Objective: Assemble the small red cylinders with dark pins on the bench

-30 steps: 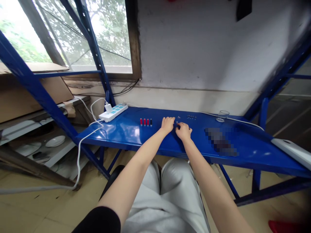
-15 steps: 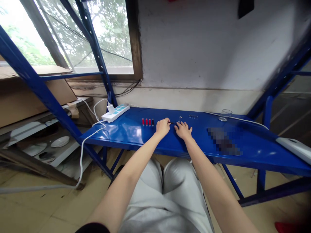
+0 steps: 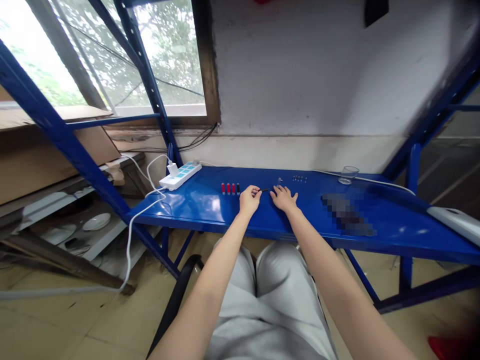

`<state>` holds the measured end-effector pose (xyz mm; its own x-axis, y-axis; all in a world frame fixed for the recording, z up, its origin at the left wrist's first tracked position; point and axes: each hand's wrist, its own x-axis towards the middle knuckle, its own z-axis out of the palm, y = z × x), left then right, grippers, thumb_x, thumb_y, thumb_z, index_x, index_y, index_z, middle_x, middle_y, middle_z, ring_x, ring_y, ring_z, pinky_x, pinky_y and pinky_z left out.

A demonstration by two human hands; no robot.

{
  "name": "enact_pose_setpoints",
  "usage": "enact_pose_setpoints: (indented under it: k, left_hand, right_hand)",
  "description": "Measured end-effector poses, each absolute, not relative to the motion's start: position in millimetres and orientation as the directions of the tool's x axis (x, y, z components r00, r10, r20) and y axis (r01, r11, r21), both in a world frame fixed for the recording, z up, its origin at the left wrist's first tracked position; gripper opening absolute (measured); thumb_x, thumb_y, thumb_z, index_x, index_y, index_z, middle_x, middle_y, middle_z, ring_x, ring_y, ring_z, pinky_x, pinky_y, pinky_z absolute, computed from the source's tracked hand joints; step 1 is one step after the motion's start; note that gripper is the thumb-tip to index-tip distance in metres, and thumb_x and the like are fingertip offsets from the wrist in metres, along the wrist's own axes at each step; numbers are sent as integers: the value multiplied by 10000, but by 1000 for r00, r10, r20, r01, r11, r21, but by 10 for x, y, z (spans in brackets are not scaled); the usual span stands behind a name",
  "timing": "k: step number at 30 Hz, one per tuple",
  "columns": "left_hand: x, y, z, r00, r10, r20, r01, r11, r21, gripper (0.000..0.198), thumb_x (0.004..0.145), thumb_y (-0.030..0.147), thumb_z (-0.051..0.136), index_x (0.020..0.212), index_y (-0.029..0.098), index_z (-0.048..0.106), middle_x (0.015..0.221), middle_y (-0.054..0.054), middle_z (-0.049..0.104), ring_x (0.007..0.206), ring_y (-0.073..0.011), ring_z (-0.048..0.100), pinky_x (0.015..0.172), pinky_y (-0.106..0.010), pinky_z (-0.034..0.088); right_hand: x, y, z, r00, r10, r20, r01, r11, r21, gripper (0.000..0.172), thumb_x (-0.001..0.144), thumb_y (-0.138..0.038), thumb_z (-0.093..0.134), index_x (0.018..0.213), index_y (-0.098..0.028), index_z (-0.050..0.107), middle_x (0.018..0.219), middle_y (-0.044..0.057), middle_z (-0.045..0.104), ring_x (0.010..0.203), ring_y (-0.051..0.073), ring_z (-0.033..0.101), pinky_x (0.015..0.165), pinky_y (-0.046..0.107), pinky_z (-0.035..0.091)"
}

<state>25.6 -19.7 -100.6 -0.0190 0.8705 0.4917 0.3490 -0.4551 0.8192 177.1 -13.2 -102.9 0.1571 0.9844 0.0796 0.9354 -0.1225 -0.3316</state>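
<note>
My left hand (image 3: 249, 198) rests on the blue metal shelf (image 3: 210, 207) with its fingers pinched round a small dark pin-like part (image 3: 263, 190) that sticks out to the right. My right hand (image 3: 284, 198) lies flat beside it, fingers spread on the shelf and holding nothing. Just left of my left hand stands a short row of small red and black plugs (image 3: 230, 188). Beyond my right hand lie a tiny metal piece (image 3: 279, 181) and a cluster of several small dark parts (image 3: 299, 178).
A white power strip (image 3: 180, 174) with a white cable sits at the shelf's left end. A small glass (image 3: 348, 174) stands at the back right, near a blurred dark patch (image 3: 348, 215). Blue rack posts frame both sides. My knees are under the shelf.
My left hand has drawn back to the left from my right hand and now pinches the small dark part. My right hand has flattened with fingers spread. The view has shifted slightly.
</note>
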Motion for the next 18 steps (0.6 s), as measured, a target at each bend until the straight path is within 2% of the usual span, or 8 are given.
enact_pose_setpoints:
  k: [5, 9, 11, 14, 18]
  left_hand:
    - [254, -229, -987, -20, 880, 474, 345, -439, 830, 78, 738, 178, 578, 805, 154, 610, 737, -28, 637, 613, -86, 557, 624, -209, 457]
    - [251, -249, -969, -22, 881, 473, 348, -437, 830, 88, 741, 188, 571, 810, 150, 610, 738, -31, 635, 606, -86, 548, 618, -211, 453]
    - [249, -248, -969, -26, 884, 466, 350, -429, 833, 99, 741, 194, 570, 819, 148, 610, 747, -34, 636, 607, -86, 547, 619, -212, 452]
    - [246, -234, -981, -29, 889, 457, 348, -419, 839, 108, 741, 200, 570, 828, 149, 611, 753, -34, 638, 612, -86, 548, 621, -213, 452]
    - [242, -216, -999, -35, 887, 460, 332, -424, 843, 106, 742, 200, 567, 825, 148, 607, 747, -34, 635, 611, -86, 548, 616, -210, 452]
  right_hand:
    - [1766, -140, -1033, 156, 974, 165, 921, -83, -381, 461, 898, -405, 236, 1273, -236, 447, 1395, 66, 364, 1298, 261, 237, 991, 649, 111]
    - [1782, -211, -1015, 210, 909, 361, 886, -21, -463, 318, 861, -326, 347, 1044, -209, 579, 1180, 90, 545, 1127, 251, 434, 952, 558, 266]
    - [1797, -248, -999, 225, 854, 469, 857, 56, -512, 267, 839, -281, 367, 979, -185, 573, 1056, 103, 583, 1027, 238, 490, 896, 467, 350]
    - [1810, -290, -970, 245, 769, 590, 774, 211, -597, 258, 846, -277, 340, 983, -158, 524, 956, 119, 592, 909, 211, 533, 815, 362, 406]
    - [1795, -333, -935, 268, 741, 615, 654, 329, -681, 289, 869, -361, 321, 976, -160, 499, 871, 99, 600, 785, 181, 560, 741, 306, 430]
